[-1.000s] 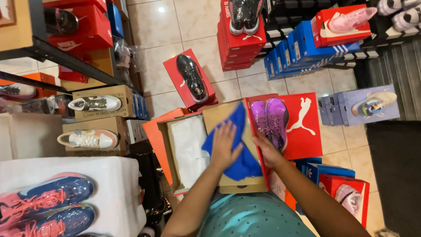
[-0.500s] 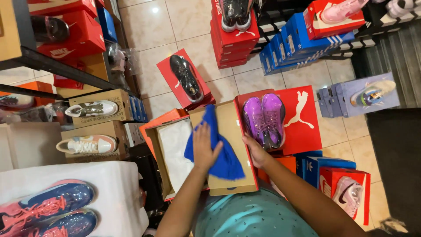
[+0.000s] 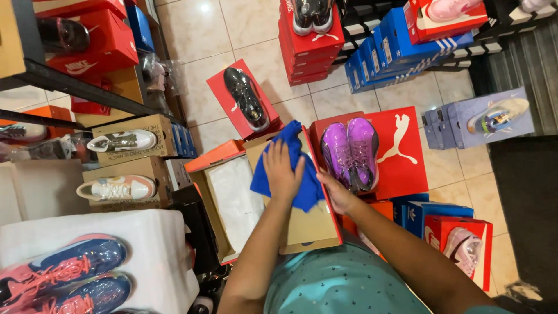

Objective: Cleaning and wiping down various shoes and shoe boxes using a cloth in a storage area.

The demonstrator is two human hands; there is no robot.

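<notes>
One blue cloth (image 3: 288,168). One open brown box (image 3: 302,227). Two purple shoes (image 3: 351,152) on one red box (image 3: 401,154). One black shoe (image 3: 246,97). Two white shoes (image 3: 119,141). Two pink-and-blue shoes (image 3: 64,273). Two hands (image 3: 281,172).

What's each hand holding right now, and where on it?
The left hand presses flat on the middle of a blue cloth lying on the brown box lid. The right hand grips that lid's right edge.

Landmark: open brown cardboard shoebox (image 3: 302,224), centre. Right of it, touching, a red box (image 3: 401,154). Beyond it, a tilted red box (image 3: 224,93) and stacked red boxes (image 3: 305,55). Far right, blue boxes (image 3: 378,55); left, brown boxes (image 3: 125,160).
</notes>
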